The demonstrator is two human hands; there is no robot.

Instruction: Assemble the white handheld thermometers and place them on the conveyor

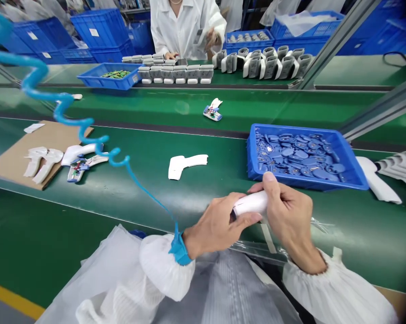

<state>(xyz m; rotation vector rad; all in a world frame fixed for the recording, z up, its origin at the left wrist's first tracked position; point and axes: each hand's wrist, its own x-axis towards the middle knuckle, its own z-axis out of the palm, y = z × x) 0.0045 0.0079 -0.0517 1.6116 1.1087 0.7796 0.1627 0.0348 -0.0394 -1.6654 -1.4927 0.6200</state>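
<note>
A blue band [180, 251] on a curly cord [7, 56] is on the left wrist. The left hand [216, 220] and right hand [289, 213] hold 1 white piece [252, 204] between them, low over the table [223, 157]. The fingers of both hands are clamped on it. Just past the right hand is a blue bin [252, 153] full of flat blue bits [290, 153]. Left of the bin lies 1 white shell [178, 166]. Farther left, 2 more sit on a brown board [7, 162]. Farther back, a person [186, 22] in white is behind gray and white parts [176, 74].
</note>
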